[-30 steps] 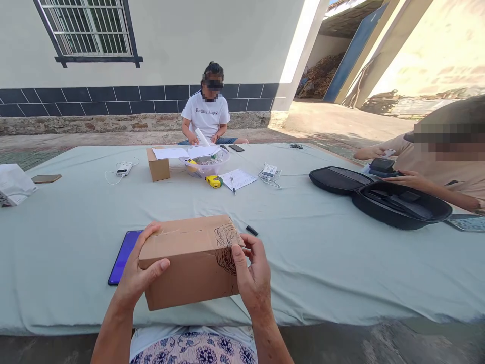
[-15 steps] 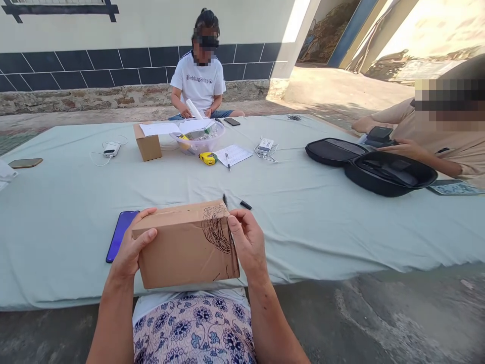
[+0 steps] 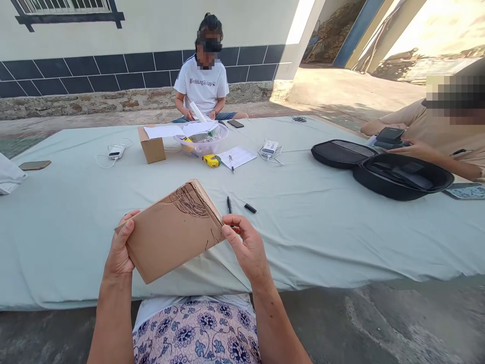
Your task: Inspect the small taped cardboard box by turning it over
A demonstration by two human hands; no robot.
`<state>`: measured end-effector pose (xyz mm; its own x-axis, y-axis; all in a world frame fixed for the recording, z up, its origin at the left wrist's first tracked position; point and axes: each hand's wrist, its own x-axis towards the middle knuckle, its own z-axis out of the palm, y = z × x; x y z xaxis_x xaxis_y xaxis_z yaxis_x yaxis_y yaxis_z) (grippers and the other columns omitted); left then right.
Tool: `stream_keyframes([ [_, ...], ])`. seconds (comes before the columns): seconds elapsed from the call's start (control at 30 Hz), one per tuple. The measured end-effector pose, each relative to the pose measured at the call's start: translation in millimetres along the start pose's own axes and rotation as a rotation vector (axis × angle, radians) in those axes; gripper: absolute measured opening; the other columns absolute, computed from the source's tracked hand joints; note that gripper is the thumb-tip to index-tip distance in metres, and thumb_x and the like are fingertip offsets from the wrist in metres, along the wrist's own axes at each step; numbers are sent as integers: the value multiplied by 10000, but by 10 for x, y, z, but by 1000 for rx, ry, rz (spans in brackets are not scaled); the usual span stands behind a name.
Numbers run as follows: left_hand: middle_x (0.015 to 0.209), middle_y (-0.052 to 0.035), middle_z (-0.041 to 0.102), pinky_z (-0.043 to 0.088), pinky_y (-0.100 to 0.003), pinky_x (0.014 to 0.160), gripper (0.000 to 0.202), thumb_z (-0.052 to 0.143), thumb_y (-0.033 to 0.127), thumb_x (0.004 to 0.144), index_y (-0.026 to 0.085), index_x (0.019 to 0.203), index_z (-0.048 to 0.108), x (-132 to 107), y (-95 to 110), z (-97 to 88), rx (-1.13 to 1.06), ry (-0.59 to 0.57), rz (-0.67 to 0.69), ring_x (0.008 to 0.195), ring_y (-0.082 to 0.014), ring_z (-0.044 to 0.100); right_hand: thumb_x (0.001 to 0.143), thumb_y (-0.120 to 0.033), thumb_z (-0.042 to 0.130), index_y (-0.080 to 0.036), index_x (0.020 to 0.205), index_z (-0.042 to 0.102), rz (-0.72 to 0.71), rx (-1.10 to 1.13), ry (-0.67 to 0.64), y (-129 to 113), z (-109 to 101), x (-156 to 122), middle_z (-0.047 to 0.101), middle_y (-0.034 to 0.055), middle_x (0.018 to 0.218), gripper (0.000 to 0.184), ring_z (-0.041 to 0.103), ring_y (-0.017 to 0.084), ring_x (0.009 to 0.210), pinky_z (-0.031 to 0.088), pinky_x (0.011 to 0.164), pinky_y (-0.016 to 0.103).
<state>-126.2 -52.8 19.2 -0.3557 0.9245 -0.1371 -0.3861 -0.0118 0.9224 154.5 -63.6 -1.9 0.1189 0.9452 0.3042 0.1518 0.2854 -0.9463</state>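
Note:
I hold a brown cardboard box (image 3: 172, 235) with black scribbles on it, tilted above the near edge of the pale green cloth (image 3: 322, 222). My left hand (image 3: 120, 247) grips its left end with the thumb on the front face. My right hand (image 3: 246, 247) holds its right lower corner with curled fingers. A black pen (image 3: 229, 204) and its cap (image 3: 250, 208) lie on the cloth just beyond my right hand.
Across the cloth a seated person (image 3: 202, 81) handles papers by a clear bowl (image 3: 202, 144), a small cardboard box (image 3: 152, 146) and a yellow tape measure (image 3: 211, 160). At the right another person (image 3: 435, 136) reaches into an open black case (image 3: 382, 167). A phone (image 3: 35, 165) lies far left.
I have turned the box, its right end swinging up and away, so the scribbled face now points upward. The purple phone on the cloth is now hidden behind it.

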Motion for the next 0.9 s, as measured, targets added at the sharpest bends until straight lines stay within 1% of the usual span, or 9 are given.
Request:
stream_keyframes([
  [0.1, 914, -3, 750, 568, -299, 685, 576, 914, 537, 570, 205, 999, 719, 14, -40, 15, -73, 22, 15, 770, -197, 692, 933, -557, 638, -253, 1113, 705, -25, 50, 13, 22, 17, -5, 682, 112, 1300, 360, 620, 291, 1270, 556, 994, 424],
  [0.2, 925, -17, 773, 601, -324, 746, 584, 933, 545, 548, 194, 973, 740, 13, -90, 50, -145, 13, -21, 752, -195, 703, 973, -593, 576, -285, 1265, 670, -37, 123, 23, 44, 55, -26, 541, 110, 1538, 435, 488, 312, 1456, 513, 1097, 445],
  [0.3, 857, -13, 776, 614, -339, 760, 591, 956, 535, 510, 189, 943, 749, 7, -140, 71, -204, 23, -74, 714, -200, 710, 921, -710, 582, -310, 1463, 532, -27, 212, -4, 78, 55, -39, 370, 95, 1679, 675, 334, 338, 1563, 419, 1201, 495],
  [0.43, 810, -4, 774, 622, -359, 798, 577, 964, 524, 493, 202, 921, 750, 2, -173, 50, -237, 52, -70, 763, -232, 737, 818, -797, 645, -325, 1575, 377, -13, 271, -146, 69, 14, -53, 428, 113, 1641, 932, 402, 367, 1520, 380, 1224, 543],
  [0.53, 884, -38, 789, 620, -404, 850, 650, 937, 583, 518, 203, 1013, 757, 13, -177, 32, -193, 25, -93, 914, -301, 753, 818, -759, 679, -315, 1558, 414, -48, 209, -141, 19, 23, -69, 426, 118, 1635, 902, 427, 381, 1495, 448, 1172, 518],
  [0.6, 1049, -82, 788, 596, -452, 938, 750, 899, 634, 569, 205, 1161, 729, 25, -184, 40, -97, -10, -91, 1090, -356, 720, 838, -732, 670, -307, 1540, 433, -53, 188, -92, -5, 42, -77, 426, 121, 1628, 854, 445, 382, 1476, 502, 1116, 495],
  [0.67, 1311, -135, 707, 513, -503, 1080, 865, 855, 655, 643, 222, 1356, 628, 23, -195, 64, 70, 17, -20, 1306, -383, 612, 851, -701, 672, -309, 1520, 449, -66, 175, -46, -11, 55, -80, 446, 121, 1603, 807, 472, 373, 1449, 519, 1090, 483],
  [0.8, 1652, -179, 376, 284, -561, 1249, 951, 768, 617, 782, 259, 1574, 382, -74, -219, 127, 527, 117, 317, 1554, -375, 322, 860, -636, 701, -331, 1500, 454, -123, 69, 45, -4, 68, -79, 433, 112, 1591, 751, 464, 362, 1439, 510, 1089, 496],
  [0.9, 1723, -138, 247, 214, -624, 1260, 1007, 768, 609, 785, 314, 1620, 289, -202, -235, 163, 847, -39, 570, 1592, -398, 208, 872, -616, 699, -348, 1509, 434, -206, -61, 85, -44, 111, -94, 413, 113, 1602, 740, 417, 381, 1472, 474, 1118, 557],
])
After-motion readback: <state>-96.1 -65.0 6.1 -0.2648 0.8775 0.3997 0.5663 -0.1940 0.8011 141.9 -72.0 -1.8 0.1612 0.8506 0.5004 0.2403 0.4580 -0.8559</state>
